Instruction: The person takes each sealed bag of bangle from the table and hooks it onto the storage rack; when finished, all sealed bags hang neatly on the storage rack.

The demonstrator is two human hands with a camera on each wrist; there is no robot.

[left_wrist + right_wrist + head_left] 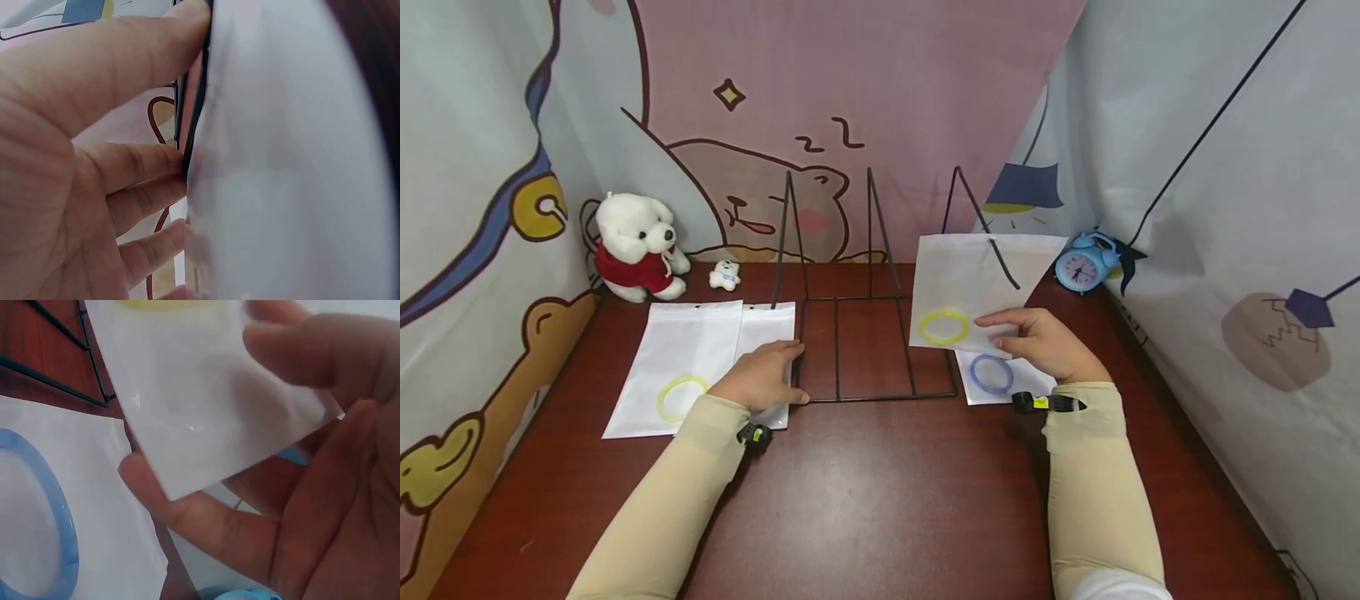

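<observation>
My right hand pinches the lower right part of a white sheet marked with a yellow ring, thumb in front and fingers behind. The sheet is tilted up at the right end of a black wire rack, and one bent wire crosses in front of it. A second white sheet with a blue ring lies below it. At the rack's left side, my left hand touches the frame; its thumb and extended fingertips meet the black wire. White sheets lie beside and partly under this hand, the top one with a yellow ring.
A white plush dog in red sits at the back left, beside a small white figurine. A blue alarm clock stands at the back right. Printed curtains enclose the brown table at the back and sides.
</observation>
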